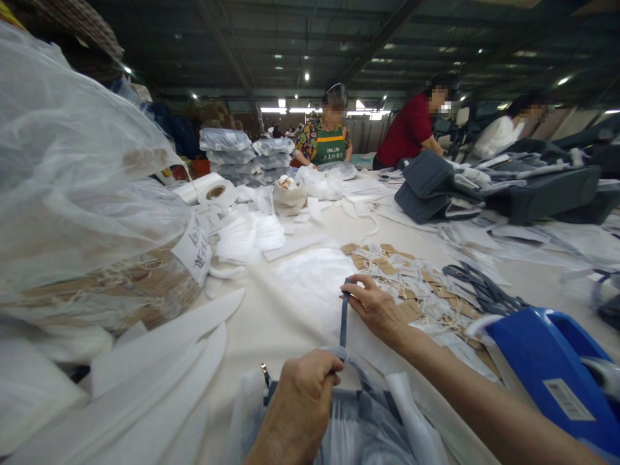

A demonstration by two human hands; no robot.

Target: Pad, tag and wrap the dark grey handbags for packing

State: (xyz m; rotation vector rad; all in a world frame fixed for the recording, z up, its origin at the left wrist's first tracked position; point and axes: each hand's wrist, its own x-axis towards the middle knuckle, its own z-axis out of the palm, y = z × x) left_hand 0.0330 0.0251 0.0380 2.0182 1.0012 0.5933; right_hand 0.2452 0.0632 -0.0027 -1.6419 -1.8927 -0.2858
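Note:
A narrow dark grey strap (344, 320) runs upright between my two hands. My right hand (380, 310) pinches its far end between thumb and fingers. Close to me, my left hand (303, 400) is closed at the strap's lower end, by the edge of a dark grey bag (361, 420). Clear plastic and white padding cover much of that bag, and a small gold-coloured metal clip (264, 371) shows at its left. My left wrist hides part of the bag. A roll of white wrap (411, 413) lies along its right side.
Brown and white hang tags (407, 278) with strings lie beyond my right hand, with dark straps (479, 287) beside them. A blue tape dispenser (547, 374) stands at right. White foam sheets (169, 368) and a large plastic sack (82, 168) fill the left. Several people work across the table.

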